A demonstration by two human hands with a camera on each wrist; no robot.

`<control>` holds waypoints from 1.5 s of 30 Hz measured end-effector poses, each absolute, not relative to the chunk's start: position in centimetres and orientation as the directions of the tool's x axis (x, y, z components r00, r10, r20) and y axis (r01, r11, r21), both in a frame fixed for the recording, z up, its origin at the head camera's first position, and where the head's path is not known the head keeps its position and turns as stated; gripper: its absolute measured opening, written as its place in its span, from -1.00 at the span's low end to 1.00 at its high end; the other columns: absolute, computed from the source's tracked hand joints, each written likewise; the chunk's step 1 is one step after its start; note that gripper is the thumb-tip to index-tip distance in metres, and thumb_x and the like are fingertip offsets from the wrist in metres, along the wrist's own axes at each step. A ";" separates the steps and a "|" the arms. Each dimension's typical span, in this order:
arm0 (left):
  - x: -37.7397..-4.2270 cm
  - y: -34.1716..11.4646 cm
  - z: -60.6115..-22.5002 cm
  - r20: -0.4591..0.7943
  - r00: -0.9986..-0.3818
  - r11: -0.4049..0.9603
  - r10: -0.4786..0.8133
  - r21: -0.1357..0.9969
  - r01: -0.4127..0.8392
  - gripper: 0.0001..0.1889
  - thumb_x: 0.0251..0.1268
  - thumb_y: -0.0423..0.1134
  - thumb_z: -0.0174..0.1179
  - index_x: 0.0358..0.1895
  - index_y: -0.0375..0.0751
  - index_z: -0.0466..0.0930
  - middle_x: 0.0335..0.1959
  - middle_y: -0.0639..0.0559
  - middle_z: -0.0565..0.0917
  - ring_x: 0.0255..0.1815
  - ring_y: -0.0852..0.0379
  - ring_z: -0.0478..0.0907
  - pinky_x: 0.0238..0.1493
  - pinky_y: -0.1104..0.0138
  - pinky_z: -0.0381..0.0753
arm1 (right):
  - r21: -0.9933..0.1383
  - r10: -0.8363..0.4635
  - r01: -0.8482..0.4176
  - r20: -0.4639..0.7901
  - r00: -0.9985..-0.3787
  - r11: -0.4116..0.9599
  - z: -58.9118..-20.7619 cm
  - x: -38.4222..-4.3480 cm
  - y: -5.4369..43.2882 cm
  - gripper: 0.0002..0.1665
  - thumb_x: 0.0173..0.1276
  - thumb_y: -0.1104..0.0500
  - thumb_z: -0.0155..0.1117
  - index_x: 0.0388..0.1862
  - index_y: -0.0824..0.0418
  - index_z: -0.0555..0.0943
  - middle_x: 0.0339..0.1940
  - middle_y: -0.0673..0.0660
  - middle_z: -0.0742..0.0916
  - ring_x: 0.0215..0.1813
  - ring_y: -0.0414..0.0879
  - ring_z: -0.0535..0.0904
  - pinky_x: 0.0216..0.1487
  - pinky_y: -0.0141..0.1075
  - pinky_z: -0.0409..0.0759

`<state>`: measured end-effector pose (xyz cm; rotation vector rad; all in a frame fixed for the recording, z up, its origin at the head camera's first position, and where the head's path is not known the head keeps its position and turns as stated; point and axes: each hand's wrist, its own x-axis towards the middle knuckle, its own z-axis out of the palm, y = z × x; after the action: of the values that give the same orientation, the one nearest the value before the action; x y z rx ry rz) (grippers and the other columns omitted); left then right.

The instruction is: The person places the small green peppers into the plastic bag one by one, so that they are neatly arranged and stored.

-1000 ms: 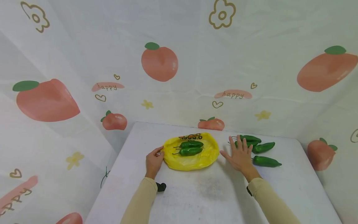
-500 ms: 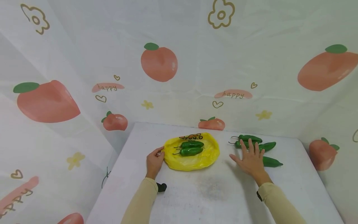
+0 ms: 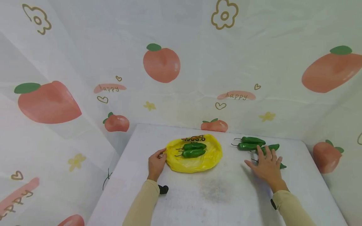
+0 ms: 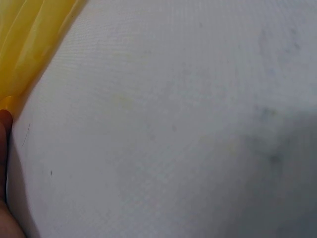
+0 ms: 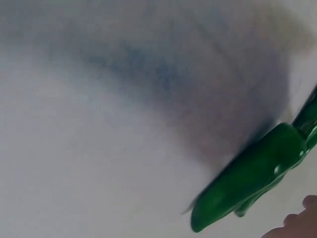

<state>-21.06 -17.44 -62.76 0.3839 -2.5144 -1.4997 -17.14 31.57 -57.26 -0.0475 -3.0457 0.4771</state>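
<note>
A yellow plastic bag (image 3: 192,165) with dark print lies flat on the table, with two green peppers, the upper one (image 3: 195,146) and the lower one (image 3: 193,153), side by side on it. My left hand (image 3: 157,163) pinches the bag's left edge between thumb and fingers. To the right, my right hand (image 3: 267,168) is spread above a group of green peppers. The nearest pepper (image 3: 283,166) is mostly hidden beneath it, and the fingers overlap another pepper (image 3: 272,147). Two more peppers, one at the back (image 3: 253,140) and one before it (image 3: 245,146), lie beyond the fingertips.
The white table (image 3: 203,201) ends at a cloth wall (image 3: 181,103) printed with fruit, which also rises at both sides. Dark wristbands, the left one (image 3: 163,189) and the right one (image 3: 273,204), show at the sleeves.
My right hand has moved right and toward me across the peppers, uncovering the ones farther back. My left hand, the bag and the two peppers on it have stayed in place.
</note>
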 end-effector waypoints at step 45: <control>-21.3 -17.6 -63.0 0.001 -0.951 0.460 -0.309 0.875 -0.148 -0.72 0.36 -0.08 0.26 0.09 0.18 0.77 -0.06 0.05 0.76 -0.43 0.11 0.46 -0.45 0.41 0.44 | -0.346 0.128 0.130 -0.030 -0.991 0.929 -57.6 -15.0 35.0 -0.31 0.46 -0.05 0.26 0.35 0.37 0.41 0.23 0.66 0.40 0.20 0.69 0.26 0.07 0.45 0.23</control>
<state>-21.27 -17.58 -62.96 0.4023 -2.5443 -1.5008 -15.04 34.97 -57.58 -0.2068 -3.0926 0.5548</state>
